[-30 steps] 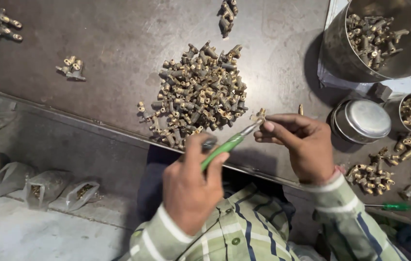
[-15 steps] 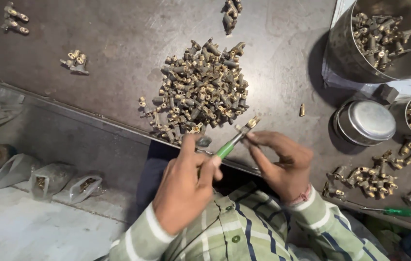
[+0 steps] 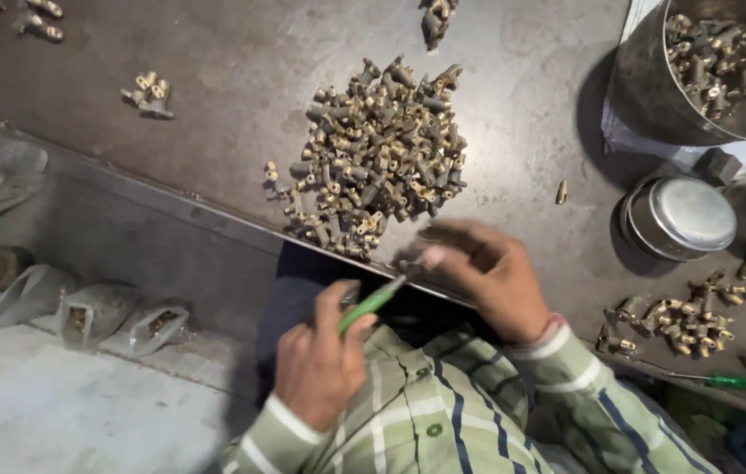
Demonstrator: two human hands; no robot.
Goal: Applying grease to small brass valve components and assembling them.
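Gripping a green-handled screwdriver (image 3: 371, 304), the left hand (image 3: 318, 364) is curled shut round the handle just off the near edge of the tabletop (image 3: 215, 132), the tool's thin tip slanting up toward the right hand (image 3: 485, 276). That right hand is blurred; its fingers (image 3: 443, 256) are bunched narrowly at the tabletop's near edge, right at the foot of the big pile of small brass fittings (image 3: 382, 149). Whether it pinches one of the fittings cannot be told through the blur.

A single loose brass piece (image 3: 561, 192) lies apart to the right of the pile. Further right stands a round steel tin with its lid (image 3: 680, 215) on, and above it a large steel pot (image 3: 711, 66) filled with darker fittings. A smaller scatter of brass fittings (image 3: 680, 320) lies near the right wrist, with a second green-handled screwdriver (image 3: 715, 381) just below it. Both sleeves are green-and-white plaid (image 3: 443, 412). Down on the floor to the left lie three small clear bags (image 3: 92, 312).
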